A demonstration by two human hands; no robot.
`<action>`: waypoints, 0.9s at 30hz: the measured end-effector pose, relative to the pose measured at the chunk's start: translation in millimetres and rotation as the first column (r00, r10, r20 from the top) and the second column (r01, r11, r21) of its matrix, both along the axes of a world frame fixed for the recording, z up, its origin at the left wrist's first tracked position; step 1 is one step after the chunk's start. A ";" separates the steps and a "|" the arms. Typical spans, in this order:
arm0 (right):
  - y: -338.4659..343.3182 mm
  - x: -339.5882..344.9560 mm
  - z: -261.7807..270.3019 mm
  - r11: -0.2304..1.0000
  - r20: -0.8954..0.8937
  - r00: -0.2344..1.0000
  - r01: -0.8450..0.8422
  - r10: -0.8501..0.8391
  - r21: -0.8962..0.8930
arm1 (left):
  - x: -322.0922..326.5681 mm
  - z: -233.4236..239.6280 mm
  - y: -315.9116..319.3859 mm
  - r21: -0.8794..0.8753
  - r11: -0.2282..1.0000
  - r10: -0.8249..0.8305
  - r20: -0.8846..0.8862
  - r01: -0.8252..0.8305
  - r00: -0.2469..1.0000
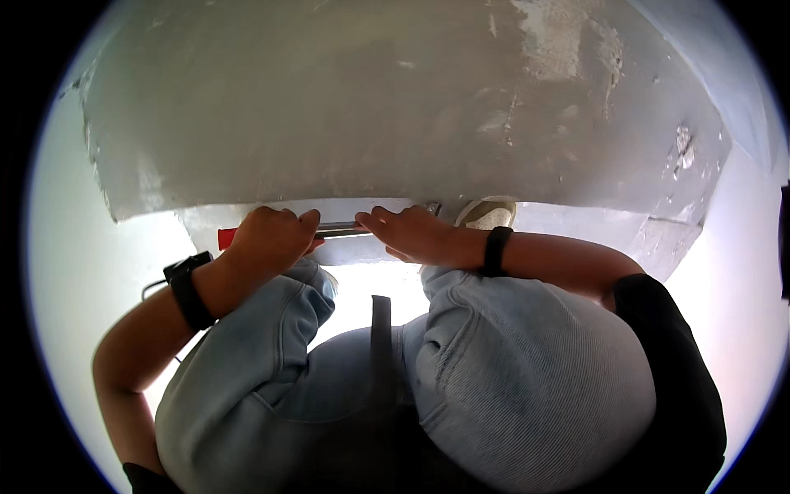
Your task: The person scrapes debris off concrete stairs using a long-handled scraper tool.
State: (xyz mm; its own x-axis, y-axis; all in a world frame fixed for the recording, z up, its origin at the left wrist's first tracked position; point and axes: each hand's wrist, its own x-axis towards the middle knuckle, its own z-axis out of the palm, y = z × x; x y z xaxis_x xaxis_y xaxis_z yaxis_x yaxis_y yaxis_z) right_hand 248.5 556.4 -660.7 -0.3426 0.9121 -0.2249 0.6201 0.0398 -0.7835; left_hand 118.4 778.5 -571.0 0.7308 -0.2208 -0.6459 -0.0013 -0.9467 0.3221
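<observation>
My left hand [271, 238] is closed around a metal-shafted hand tool [338, 230], whose red handle end [227, 238] sticks out on the hand's left. The bare metal shaft runs across the gap between the hands. At its other end, the fingers of my right hand [410, 231] are wrapped over the metal. A small metal piece [434, 209] shows just beyond the right knuckles; whether it belongs to the tool, I cannot tell. Both hands are close to the lower edge of a worn grey surface [321, 123].
The grey surface, with peeling patches [684, 148], spans the upper view. A light perforated shoe [490, 213] shows past my right hand. My knees in light blue jeans [531, 358] are bent below the hands. Pale walls [68, 247] stand at both sides.
</observation>
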 end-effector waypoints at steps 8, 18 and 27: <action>13.4 -0.2 15.1 0.991 0.074 0.996 0.054 -0.045 -0.125 | -32.3 -24.0 10.5 -0.154 0.987 0.048 -0.034 -0.052 0.998; 15.9 -11.0 22.6 0.950 0.158 0.987 0.085 -0.038 -0.300 | -58.7 -77.8 9.2 -0.376 0.667 0.257 -0.694 -0.643 0.673; 23.9 1.6 17.2 0.957 0.065 0.994 -0.062 0.083 -0.282 | -55.7 -74.0 12.6 -0.342 0.576 0.252 -0.790 -0.742 0.560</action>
State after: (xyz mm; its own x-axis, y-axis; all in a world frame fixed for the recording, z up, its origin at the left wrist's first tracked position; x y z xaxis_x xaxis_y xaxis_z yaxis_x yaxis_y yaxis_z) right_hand 250.1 580.4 -643.5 -0.3779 0.7825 -0.4950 0.6812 -0.1271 -0.7210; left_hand 62.7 791.1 -645.0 0.3345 -0.4455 -0.8304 0.8207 -0.2954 0.4891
